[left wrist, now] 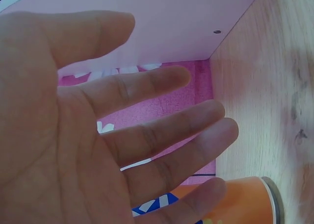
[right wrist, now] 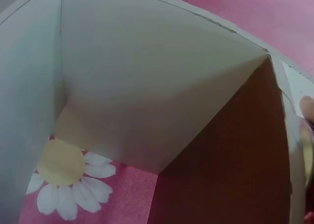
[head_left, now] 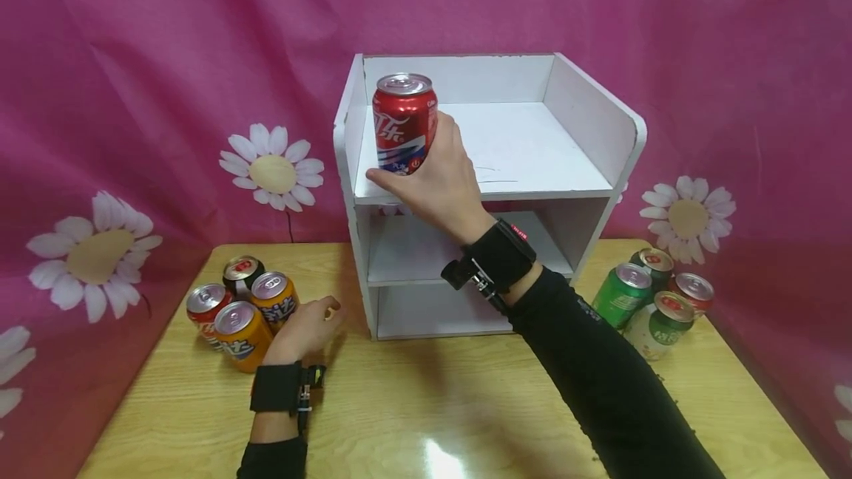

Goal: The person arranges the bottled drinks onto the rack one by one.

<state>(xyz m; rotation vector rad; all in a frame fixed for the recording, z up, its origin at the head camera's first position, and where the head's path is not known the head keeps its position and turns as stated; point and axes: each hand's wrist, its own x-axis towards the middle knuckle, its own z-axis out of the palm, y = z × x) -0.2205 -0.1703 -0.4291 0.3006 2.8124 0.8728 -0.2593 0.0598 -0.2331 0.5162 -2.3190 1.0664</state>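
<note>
My right hand (head_left: 444, 176) grips a red cola can (head_left: 402, 128) upright at the left front of the white shelf unit's (head_left: 512, 143) top shelf. Its thumb lies across the front near the can's base, and the other fingers are hidden behind the can. Only a fingertip (right wrist: 307, 108) shows at the right edge of the right wrist view. Low over the table, my left hand (head_left: 308, 331) holds nothing; its fingers are spread and relaxed in the left wrist view. It is right beside two orange soda cans (head_left: 242, 337), one of which (left wrist: 245, 202) shows below the fingers.
Behind the orange cans stand a red can (head_left: 208, 305) and a black can (head_left: 242, 272). Right of the shelf unit, a green can (head_left: 622, 294), a pale green-and-white can (head_left: 657, 327) and others cluster on the wooden table (head_left: 399, 405). A pink flowered cloth (head_left: 166, 94) hangs behind.
</note>
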